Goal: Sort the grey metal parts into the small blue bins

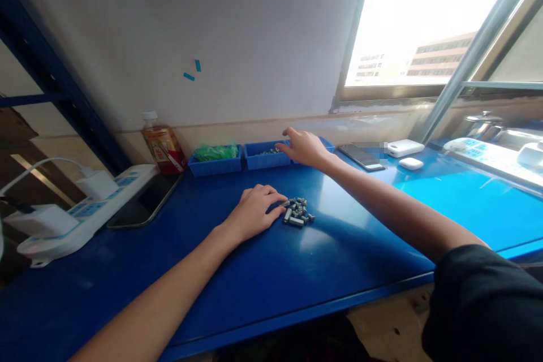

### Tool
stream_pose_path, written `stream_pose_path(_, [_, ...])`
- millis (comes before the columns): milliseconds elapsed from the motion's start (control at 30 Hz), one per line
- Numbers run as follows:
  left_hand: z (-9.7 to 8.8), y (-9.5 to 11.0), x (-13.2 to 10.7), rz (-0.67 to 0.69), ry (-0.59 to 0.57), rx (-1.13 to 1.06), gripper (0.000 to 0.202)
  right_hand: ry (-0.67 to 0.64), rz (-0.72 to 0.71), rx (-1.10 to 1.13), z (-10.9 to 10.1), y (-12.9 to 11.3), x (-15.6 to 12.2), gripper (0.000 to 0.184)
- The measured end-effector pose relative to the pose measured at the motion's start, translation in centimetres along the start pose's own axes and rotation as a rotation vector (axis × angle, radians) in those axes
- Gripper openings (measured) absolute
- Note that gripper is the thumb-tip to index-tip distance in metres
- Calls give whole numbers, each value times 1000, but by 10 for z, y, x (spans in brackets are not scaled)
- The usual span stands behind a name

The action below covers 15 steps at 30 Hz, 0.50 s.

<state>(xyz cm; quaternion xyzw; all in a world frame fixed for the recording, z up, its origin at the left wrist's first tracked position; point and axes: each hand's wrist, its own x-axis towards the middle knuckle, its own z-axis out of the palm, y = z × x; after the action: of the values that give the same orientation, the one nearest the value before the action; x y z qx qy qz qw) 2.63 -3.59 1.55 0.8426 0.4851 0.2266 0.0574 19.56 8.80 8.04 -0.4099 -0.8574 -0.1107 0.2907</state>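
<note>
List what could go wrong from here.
The left hand is beside a loose pile of small silver metal fasteners; a nudge might scatter them over the glossy blue tabletop.

The right hand, close to the middle blue plastic bin, might bump it.

The white-capped amber bottle, if tipped, might wet the white plastic power strip.

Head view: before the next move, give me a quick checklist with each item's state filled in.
1. Metal pieces gathered in one loose pile on the blue table: ok.
2. Left hand beside the pile, fingertips at its left edge: ok; firm contact, cannot tell.
3. Right hand free of the pile, up by the middle bin: ok.
4. Small parts visible in the middle bin: ok.
5. Contents of the right bin, largely hidden behind the right hand: cannot tell.
</note>
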Motion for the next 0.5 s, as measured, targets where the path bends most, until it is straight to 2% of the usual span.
stream_pose_path(100, [0, -1, 3, -20, 22, 58, 20, -12, -26, 96, -1, 1, -31, 33])
stream_pose_path(200, [0, -5, 3, -82, 84, -42, 20, -54, -201, 166, 2, -12, -73, 27])
stream_pose_path(267, [-1, -8, 3, -142, 148, -188, 22, -89, -334, 185, 7, -24, -88, 27])
stream_pose_path(367, [-1, -10, 1, -208, 244, -408, 30, -49, -425, 191, 12, -38, -89, 19])
stream_pose_path(500, [-4, -7, 1, -217, 292, -567, 34, 60, -490, 198, 6, -42, -82, 19])
